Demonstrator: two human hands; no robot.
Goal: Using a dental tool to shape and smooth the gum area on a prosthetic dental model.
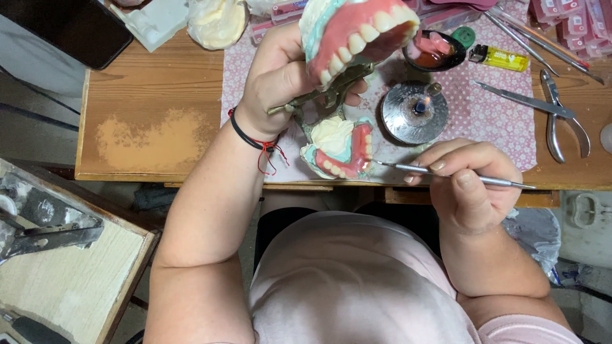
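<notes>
My left hand (275, 79) grips a metal hinged articulator (331, 95) that is swung open. Its upper half carries a pink wax denture with white teeth (360, 35) on a plaster cast. The lower half holds a second pink denture with teeth (347, 150) on a pale cast. My right hand (468, 181) pinches a thin metal carving tool (446, 173). The tool's tip touches the right edge of the lower denture.
A small lit spirit burner (415, 111) stands on the patterned cloth (503, 127) just right of the casts. Behind it sit a dark bowl of pink wax (437, 52) and a yellow lighter (500, 58). Pliers (561, 118) and metal instruments lie at right on the wooden table (153, 108).
</notes>
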